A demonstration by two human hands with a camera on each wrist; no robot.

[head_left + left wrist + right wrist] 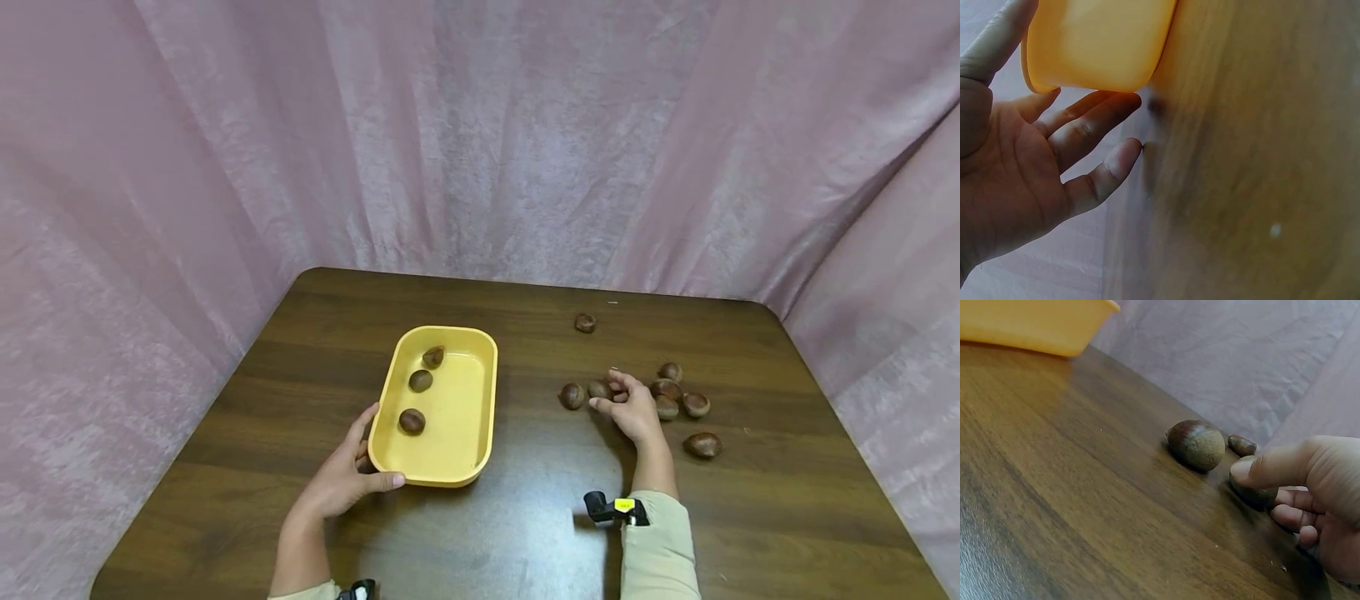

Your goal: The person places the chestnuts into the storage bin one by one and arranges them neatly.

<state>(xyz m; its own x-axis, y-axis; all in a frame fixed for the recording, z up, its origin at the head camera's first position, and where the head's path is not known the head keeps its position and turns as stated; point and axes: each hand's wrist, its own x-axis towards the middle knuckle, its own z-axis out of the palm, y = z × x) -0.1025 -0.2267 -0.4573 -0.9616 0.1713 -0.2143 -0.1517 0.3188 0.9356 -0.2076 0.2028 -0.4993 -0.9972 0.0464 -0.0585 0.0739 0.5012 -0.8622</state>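
Observation:
A yellow rectangular tray (461, 417) stands left of centre on the table, with three brown chestnuts along its left side, one of them a dark chestnut (412, 422). My left hand (341, 479) holds the tray by its near left corner, thumb at the near rim and fingers along the outer wall (1091, 84). To the right, my right hand (632, 412) pinches a chestnut (599, 390) at the tabletop; in the right wrist view the thumb covers part of this chestnut (1252, 494). Another chestnut (572, 396) lies just left of it.
Several chestnuts cluster right of my right hand, among them a pale-based chestnut (696, 405). A separate chestnut (702, 445) lies nearer me, and another chestnut (585, 322) sits towards the table's far edge. Pink curtains (525, 150) hang behind the brown wooden table (247, 467).

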